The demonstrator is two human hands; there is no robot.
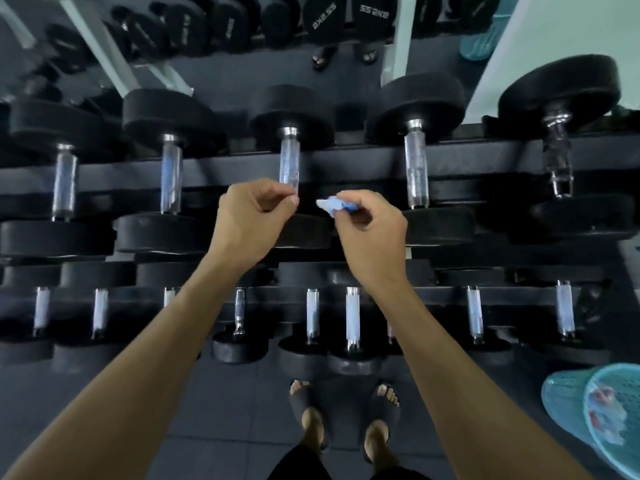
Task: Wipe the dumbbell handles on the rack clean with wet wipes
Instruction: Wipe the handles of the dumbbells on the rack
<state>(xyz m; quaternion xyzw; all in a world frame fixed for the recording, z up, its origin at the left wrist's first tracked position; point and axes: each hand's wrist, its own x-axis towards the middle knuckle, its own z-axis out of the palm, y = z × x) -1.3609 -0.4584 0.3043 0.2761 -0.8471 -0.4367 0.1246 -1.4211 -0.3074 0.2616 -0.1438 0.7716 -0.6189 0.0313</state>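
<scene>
The right hand (372, 225) is curled, and a crumpled bluish wet wipe (334, 205) is pinched between thumb and fingertips, with the loose end of the wipe poking out to the left. The left hand (251, 216) sits just left of it, fingers curled in and thumb pressed to forefinger; whether anything is actually held there can't be told, maybe a corner of something, maybe nothing.

The handle that matters (289, 161) is found just beyond the left hand, up and slightly left of the wipe. Its long axis runs near-to-far, so it's seen almost end-on as a vertical chrome bar between two black weights. Its near end is touched or barely covered by the left fingertips. Another handle (416, 168) lies to the right of the wipe, a bit farther off, same orientation.

So the wipe is probably closer to the middle handle, and a short move up-left would be needed before it could be wrapped around the bar and slid along its length. The left hand is nearer the bar but the wipe isn't carried by it.

Further out, a lower row of smaller dumbbells (352, 317) is seen on the rack (346, 157), and a teal mesh basket (595, 407) is parked near right on the floor.
</scene>
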